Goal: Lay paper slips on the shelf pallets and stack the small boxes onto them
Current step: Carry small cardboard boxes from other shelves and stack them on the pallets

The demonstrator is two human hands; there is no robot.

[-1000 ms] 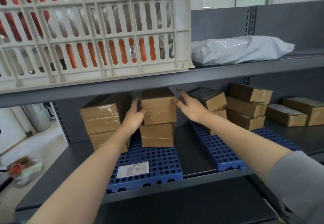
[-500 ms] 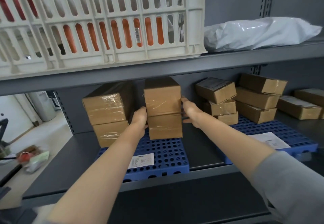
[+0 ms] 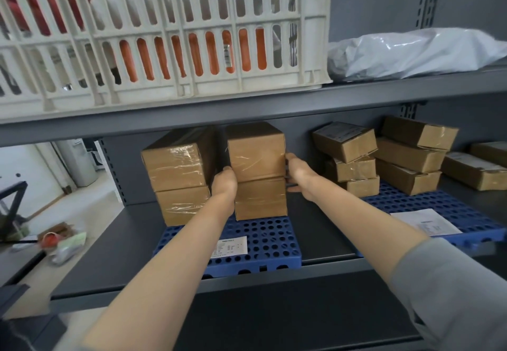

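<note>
Cardboard, plain brown and sealed with shiny clear tape, makes up every small box on the grey shelf [image 3: 123,254]. The upper box [image 3: 256,153] sits squarely on the lower box [image 3: 260,199], a stack of two at the back of the left pallet [image 3: 274,243], a blue plastic grid of round holes. Both show a short end to the front; their long axis runs from 6 towards 12 o'clock, into the shelf. Just beside them at 9 o'clock, the left stack [image 3: 178,175] also counts two boxes lying the same way. At 6 o'clock a white paper slip [image 3: 230,246] lies flat on the pallet.

At 3 o'clock the right pallet [image 3: 439,208] carries a near stack [image 3: 351,164] of three and a far stack [image 3: 411,158] of three, both skewed, plus a second slip [image 3: 425,223]. Two loose boxes [image 3: 472,171] lie on the shelf beyond. In all: two pallets, two slips, twelve boxes.

The left hand [image 3: 223,184] is against the stack's left side at the seam between the boxes, its fingers hidden in the gap, so its grip cannot be told. The right hand [image 3: 299,175] presses the right side with fingers laid flat, grip released. At 12 o'clock, the upper shelf [image 3: 274,101] bears one white crate [image 3: 164,35] and one grey bag [image 3: 411,51].
</note>
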